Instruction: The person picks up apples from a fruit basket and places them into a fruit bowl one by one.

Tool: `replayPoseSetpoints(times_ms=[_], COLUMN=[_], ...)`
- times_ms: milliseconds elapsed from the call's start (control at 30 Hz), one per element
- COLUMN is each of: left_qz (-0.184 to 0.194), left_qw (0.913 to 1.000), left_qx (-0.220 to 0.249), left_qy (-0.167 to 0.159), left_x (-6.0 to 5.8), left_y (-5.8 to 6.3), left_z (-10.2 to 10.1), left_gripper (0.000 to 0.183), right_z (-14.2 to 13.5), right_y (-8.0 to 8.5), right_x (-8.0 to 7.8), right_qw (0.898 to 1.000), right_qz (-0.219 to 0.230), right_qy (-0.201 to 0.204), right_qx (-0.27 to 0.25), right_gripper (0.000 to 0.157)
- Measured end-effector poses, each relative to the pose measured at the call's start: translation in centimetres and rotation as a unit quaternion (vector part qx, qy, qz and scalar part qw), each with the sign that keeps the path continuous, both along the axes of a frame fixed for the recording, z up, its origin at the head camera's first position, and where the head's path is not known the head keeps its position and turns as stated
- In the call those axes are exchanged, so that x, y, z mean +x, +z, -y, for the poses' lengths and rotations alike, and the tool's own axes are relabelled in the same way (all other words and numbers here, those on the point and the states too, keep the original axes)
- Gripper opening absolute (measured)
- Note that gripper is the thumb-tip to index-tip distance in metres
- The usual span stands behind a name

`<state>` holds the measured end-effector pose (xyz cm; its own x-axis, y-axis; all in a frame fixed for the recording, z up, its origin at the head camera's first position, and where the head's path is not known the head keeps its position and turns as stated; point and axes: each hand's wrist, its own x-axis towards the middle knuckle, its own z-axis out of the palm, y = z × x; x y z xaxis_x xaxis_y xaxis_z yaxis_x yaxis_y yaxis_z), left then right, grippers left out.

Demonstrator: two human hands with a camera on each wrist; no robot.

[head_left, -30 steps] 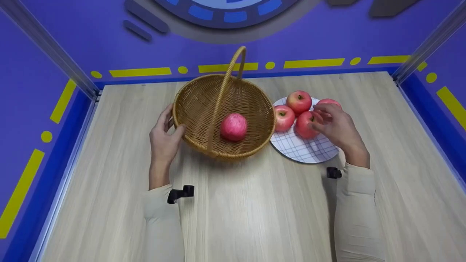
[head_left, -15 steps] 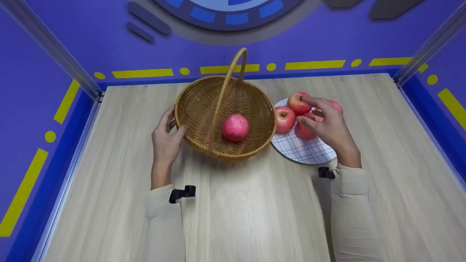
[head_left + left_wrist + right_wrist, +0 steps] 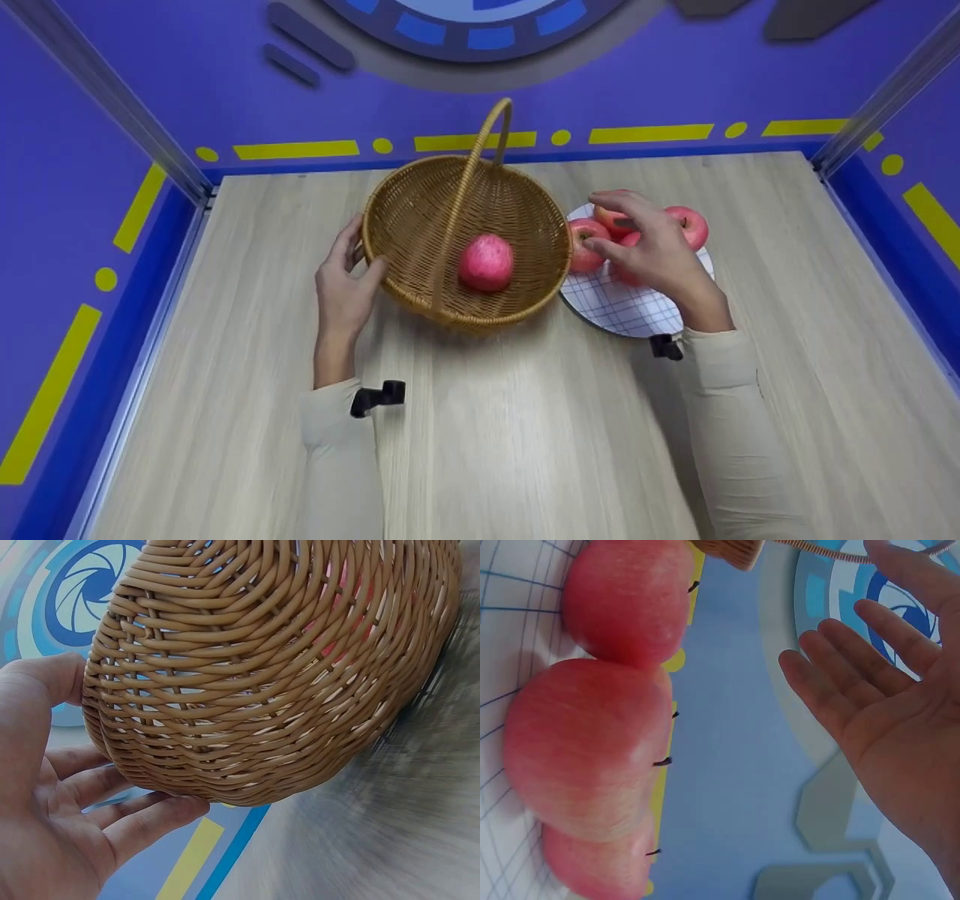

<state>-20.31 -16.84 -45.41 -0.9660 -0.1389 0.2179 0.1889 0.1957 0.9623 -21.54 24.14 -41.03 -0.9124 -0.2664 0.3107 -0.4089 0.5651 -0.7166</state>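
My left hand holds the left rim of a round wicker basket, thumb and fingers on either side of it. In the left wrist view the fingers lie along the woven wall. One pinkish-red apple sits inside the basket. My right hand hovers over several red apples on a checked white plate, its fingers loosely spread and nothing between them. It partly covers the middle apples; the left apple is near its thumb. In the right wrist view the palm is apart from the apples.
A wooden table bears everything. Blue-purple panels with yellow marks rise at the back and both sides. The basket's tall arched handle stands up over its middle. The plate's left edge lies close beside the basket.
My right hand has moved left across the plate, from the right-hand apples towards the left ones, uncovering the far right apple. My left hand and the basket stay nearly in place.
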Motion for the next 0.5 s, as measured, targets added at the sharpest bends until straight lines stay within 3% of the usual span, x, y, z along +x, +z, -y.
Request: replayPoseSetpoints(times_ms=[100, 500], left_qz=[0.000, -0.011], left_qw=[1.0000, 0.9999], left_qx=[0.003, -0.002], left_qy=[-0.002, 0.000], left_x=[0.0, -0.1], left_y=[0.0, 0.1], left_z=[0.0, 0.0], left_gripper=[0.069, 0.067], right_z=[0.6, 3.7], right_y=[0.3, 0.6], right_x=[-0.2, -1.2], right_qw=[1.000, 0.991], right_qz=[0.011, -0.023], right_qy=[0.020, 0.100], right_qx=[0.002, 0.082], right_gripper=[0.060, 0.058])
